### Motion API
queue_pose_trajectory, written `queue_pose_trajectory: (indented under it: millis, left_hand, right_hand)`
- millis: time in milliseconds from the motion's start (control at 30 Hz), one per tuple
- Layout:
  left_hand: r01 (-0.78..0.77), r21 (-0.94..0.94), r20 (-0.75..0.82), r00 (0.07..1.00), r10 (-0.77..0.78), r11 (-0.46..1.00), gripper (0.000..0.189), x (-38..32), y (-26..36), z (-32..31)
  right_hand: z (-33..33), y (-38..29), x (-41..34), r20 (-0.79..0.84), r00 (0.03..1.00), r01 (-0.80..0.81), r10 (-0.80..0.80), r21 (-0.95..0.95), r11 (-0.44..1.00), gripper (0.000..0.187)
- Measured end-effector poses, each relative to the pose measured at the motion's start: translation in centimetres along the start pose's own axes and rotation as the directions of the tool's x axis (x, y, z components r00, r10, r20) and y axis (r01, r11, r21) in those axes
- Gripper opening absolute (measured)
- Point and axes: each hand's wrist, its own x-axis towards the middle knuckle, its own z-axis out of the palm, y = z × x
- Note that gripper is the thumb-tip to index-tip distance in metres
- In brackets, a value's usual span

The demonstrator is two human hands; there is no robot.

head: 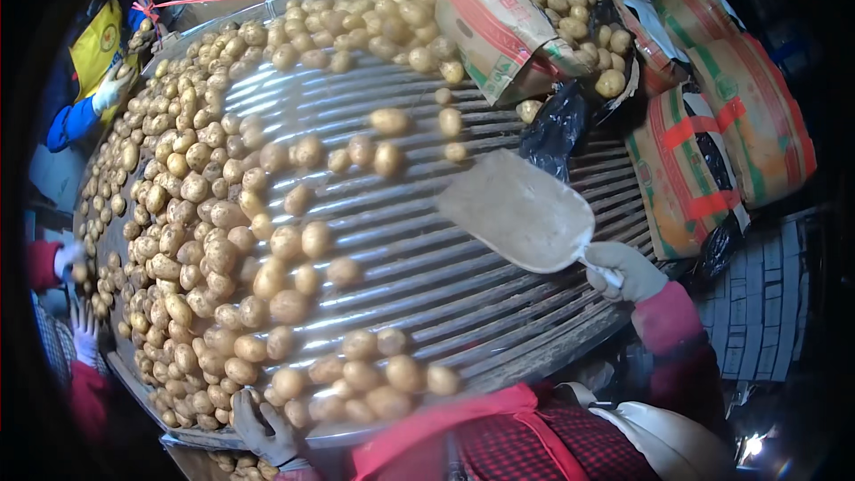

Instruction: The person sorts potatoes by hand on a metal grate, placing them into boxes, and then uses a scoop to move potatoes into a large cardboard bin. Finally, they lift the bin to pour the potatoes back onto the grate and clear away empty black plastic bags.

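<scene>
My right hand, in a pale glove, grips the handle of a wide metal scoop. The scoop's pan carries nothing and hangs above the right part of a slatted sorting table. At the table's near edge, lower left, my left hand is also gloved, its fingers apart beside the potatoes and nothing held. Loose potatoes lie thickly over the left side and far end of the table. A few single potatoes are scattered across the slats between that heap and the scoop.
At the far right, an open printed carton full of potatoes lies tipped on the table. A black plastic liner trails from it. Taped cartons stand to the right. Co-workers' gloved hands work along the left side.
</scene>
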Motion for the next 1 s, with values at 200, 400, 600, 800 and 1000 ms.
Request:
queue_pose_trajectory:
  millis: [200, 400, 600, 800, 1000]
  left_hand:
    - [-0.025, -0.014, -0.014, 1.000, 0.024, 1.000, 0.040, 0.1, 0.5, 0.2]
    - [0.001, 0.002, -0.043, 0.999, -0.001, 1.000, 0.040, -0.1, -0.1, 0.1]
    - [-0.146, 0.098, -0.075, 0.985, 0.154, 0.984, 0.032, 0.8, -0.9, -0.1]
    - [-0.093, 0.091, -0.077, 0.992, 0.100, 0.991, 0.031, 0.6, -0.5, 0.0]
    - [-0.073, 0.070, -0.082, 0.994, 0.079, 0.995, 0.031, 0.7, 0.2, -0.2]
  right_hand:
    - [3.3, -5.7, 8.7, 0.085, 0.988, 0.120, -0.129, 0.099, 0.988, 0.026]
    - [9.4, -14.1, 18.3, 0.099, 0.982, 0.156, -0.161, 0.052, 0.986, 0.021]
    - [12.9, -18.9, 23.8, 0.041, 0.952, 0.305, -0.302, -0.148, 0.941, 0.034]
    - [17.5, -22.3, 28.9, 0.137, 0.937, 0.338, -0.320, -0.132, 0.932, 0.037]
    - [20.6, -20.6, 29.8, 0.376, 0.899, 0.266, -0.225, -0.062, 0.962, 0.034]
